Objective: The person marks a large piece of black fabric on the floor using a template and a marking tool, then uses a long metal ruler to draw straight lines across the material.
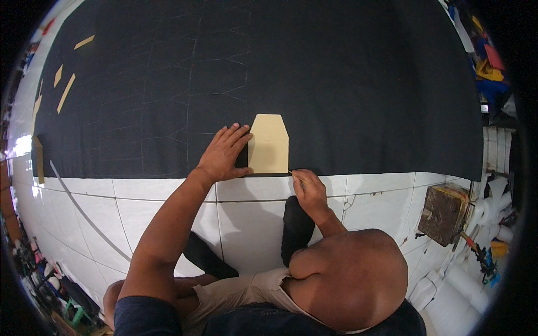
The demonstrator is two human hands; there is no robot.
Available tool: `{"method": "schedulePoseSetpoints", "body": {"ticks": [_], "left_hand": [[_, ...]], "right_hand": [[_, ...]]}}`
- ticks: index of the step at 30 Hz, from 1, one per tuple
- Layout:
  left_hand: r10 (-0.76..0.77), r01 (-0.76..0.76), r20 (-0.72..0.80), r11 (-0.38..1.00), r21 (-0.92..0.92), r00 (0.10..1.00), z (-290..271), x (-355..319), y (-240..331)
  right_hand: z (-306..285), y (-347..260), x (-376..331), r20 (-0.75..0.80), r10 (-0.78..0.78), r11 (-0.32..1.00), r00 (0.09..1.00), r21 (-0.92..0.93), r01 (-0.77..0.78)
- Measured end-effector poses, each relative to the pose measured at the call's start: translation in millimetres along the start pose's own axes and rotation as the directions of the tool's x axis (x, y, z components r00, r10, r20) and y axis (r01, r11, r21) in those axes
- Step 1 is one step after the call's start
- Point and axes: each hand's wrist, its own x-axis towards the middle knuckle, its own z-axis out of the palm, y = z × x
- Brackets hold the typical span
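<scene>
Tan card template (268,144) upright on black cloth (336,84), left hand (223,154) pressed flat at its left edge, right hand (307,187) pinching chalk (296,176) at its near-right corner.

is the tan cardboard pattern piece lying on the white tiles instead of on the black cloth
No, the tan cardboard pattern piece lies on the black cloth, its lower edge near the cloth's border, with the left hand pressing beside it.

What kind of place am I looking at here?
Likely a tailoring or garment-cutting workshop, worked on the floor: a big black cloth marked with chalk lines lies on white floor tiles, tan card pattern pieces rest on it, and coloured fabric scraps are piled at the edge.
</scene>
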Motion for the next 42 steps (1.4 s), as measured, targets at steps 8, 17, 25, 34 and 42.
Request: {"method": "schedulePoseSetpoints", "body": {"ticks": [8, 17, 25, 34, 42], "left_hand": [[-0.024, 0.024, 0.002, 0.999, -0.028, 1.000, -5, 2, 4], [-0.067, 0.067, -0.025, 0.998, 0.009, 0.997, -4, 1, 14], [-0.170, 0.192, -0.286, 0.980, 0.053, 0.943, 19, 9, 25], [-0.346, 0.317, -0.353, 0.938, -0.138, 0.870, -28, -1, -45], [-0.315, 0.251, -0.522, 0.949, -0.193, 0.792, -27, 92, -48]], "right_hand": [[1, 3, 2, -0.005, -0.102, 0.991, 0.995, -0.093, 0.101], [-5, 5, -2, -0.050, 0.081, 0.996, 0.995, 0.048, -0.079], [-21, 13, 40, 0.093, 0.135, 0.990, 0.987, -0.064, -0.129], [-12, 45, 101, 0.318, -0.112, 0.871, 0.942, -0.424, 0.247], [-44, 131, 279, 0.125, -0.065, 0.832, 0.990, -0.541, 0.122]]}}
